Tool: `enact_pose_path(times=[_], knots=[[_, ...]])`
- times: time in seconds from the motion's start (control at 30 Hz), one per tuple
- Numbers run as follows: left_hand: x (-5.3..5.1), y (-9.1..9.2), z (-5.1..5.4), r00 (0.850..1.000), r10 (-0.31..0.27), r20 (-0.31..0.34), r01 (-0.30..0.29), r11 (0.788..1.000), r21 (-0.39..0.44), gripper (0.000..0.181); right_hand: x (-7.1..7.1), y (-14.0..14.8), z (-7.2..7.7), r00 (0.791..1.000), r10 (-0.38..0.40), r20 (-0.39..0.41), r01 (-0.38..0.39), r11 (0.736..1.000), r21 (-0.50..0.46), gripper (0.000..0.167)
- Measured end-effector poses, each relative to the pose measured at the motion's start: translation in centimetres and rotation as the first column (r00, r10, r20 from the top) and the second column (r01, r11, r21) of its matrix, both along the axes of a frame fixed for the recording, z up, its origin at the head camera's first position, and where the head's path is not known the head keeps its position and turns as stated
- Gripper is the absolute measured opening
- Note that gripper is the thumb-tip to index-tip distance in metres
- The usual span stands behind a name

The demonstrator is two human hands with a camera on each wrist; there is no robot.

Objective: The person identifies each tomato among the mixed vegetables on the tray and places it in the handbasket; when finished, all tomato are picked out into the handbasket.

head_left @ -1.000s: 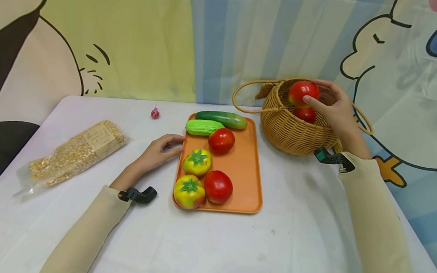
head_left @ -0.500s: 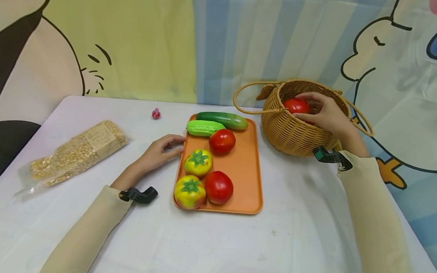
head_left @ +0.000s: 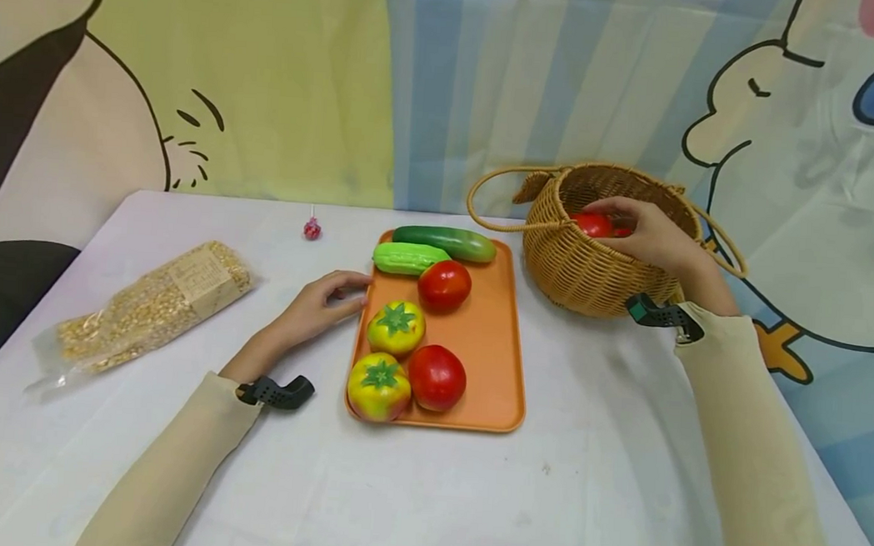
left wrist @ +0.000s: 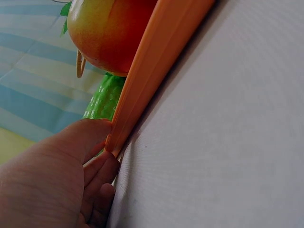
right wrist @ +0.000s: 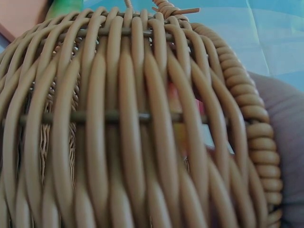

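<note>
My right hand (head_left: 653, 232) reaches into the wicker basket (head_left: 587, 274) and holds a red tomato (head_left: 592, 225), which the rim partly covers. A second red patch shows beside it under the fingers. In the right wrist view the basket's weave (right wrist: 123, 123) hides the fingers. My left hand (head_left: 320, 305) lies at the left edge of the orange tray (head_left: 489, 335), with thumb and fingertips touching its rim. On the tray are a dark green cucumber (head_left: 446, 242), a bright green bumpy vegetable (head_left: 408, 259), two red tomatoes (head_left: 438, 377) and two yellow tomatoes (head_left: 381, 376) with green tops.
A clear bag of yellow kernels (head_left: 157, 306) lies on the white tablecloth (head_left: 423, 506) at the left. Behind the tray is a small wrapped lollipop (head_left: 312, 229). The basket's handle (head_left: 499, 172) sticks out leftward toward the tray, and a printed curtain (head_left: 283, 80) hangs behind.
My right hand has lowered the tomato from above the basket's opening down inside it. The left hand and the things on the tray have stayed put.
</note>
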State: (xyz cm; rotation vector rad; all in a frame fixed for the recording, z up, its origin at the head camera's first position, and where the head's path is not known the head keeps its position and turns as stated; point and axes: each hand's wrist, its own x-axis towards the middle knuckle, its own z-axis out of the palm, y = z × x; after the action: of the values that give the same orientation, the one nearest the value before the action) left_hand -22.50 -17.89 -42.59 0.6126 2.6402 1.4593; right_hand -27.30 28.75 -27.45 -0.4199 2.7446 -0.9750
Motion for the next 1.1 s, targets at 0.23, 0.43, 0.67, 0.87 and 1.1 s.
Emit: enact_pose_path(times=[0.23, 0.43, 0.67, 0.87, 1.1], knots=[[0.0, 0.0, 0.0, 1.0, 0.001, -0.011, -0.001, 1.0, 0.0, 0.041, 0.1, 0.0, 0.1, 0.999, 0.016, -0.03, -0.016, 1.0, -0.004, 0.054], [0.1, 0.1, 0.0, 1.0, 0.004, -0.006, -0.004, 1.0, 0.006, 0.041, 0.2, 0.0, 0.0, 0.998, 0.017, -0.054, -0.018, 1.0, -0.012, 0.054], [0.1, 0.1, -0.1, 1.0, 0.003, -0.004, -0.003, 1.0, 0.012, 0.041, 0.2, -0.1, -0.5, 0.989, 0.017, -0.144, -0.027, 0.997, -0.071, 0.054], [0.0, 0.0, -0.1, 1.0, -0.001, -0.015, 0.001, 1.0, -0.009, 0.041, 0.5, -0.4, -0.9, 0.976, -0.015, -0.218, 0.002, 0.998, -0.061, 0.046], [0.0, 0.0, -0.1, 1.0, -0.003, -0.019, 0.003, 1.0, -0.007, 0.04, 1.3, -0.9, -1.6, 0.917, -0.017, -0.399, -0.061, 0.981, -0.183, 0.032]])
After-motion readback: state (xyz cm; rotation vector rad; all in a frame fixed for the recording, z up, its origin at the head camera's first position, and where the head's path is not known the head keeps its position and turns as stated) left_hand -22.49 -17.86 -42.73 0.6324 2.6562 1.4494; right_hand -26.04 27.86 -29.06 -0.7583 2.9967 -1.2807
